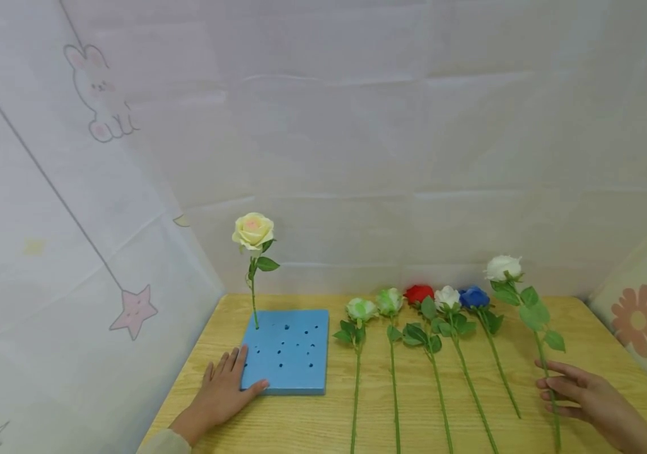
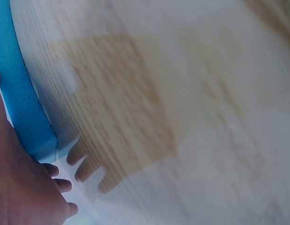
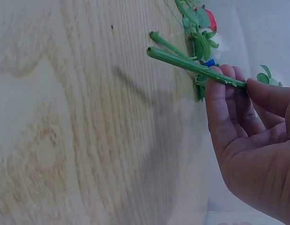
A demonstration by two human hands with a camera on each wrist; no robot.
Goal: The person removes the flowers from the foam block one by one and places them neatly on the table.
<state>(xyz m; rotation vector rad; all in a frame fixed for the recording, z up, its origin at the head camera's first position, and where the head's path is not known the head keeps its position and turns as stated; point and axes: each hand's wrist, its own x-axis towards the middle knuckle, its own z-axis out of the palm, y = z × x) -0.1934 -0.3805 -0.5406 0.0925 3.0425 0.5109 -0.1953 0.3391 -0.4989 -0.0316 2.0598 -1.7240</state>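
Observation:
My left hand rests with spread fingers on the table beside the blue perforated board, thumb along its near left corner. In the left wrist view the hand lies against the board's side. A pale yellow rose stands upright in a hole at the board's far left corner. On the right, my right hand pinches the green stem of a white rose, bloom pointing up and away. The right wrist view shows thumb and fingers round that stem, its cut end sticking out past them over the table.
Several roses lie in a row between board and right hand: two green-white ones, a red one, another white one and a blue one. Their stems point toward the near edge of the wooden table. A pale curtain hangs behind.

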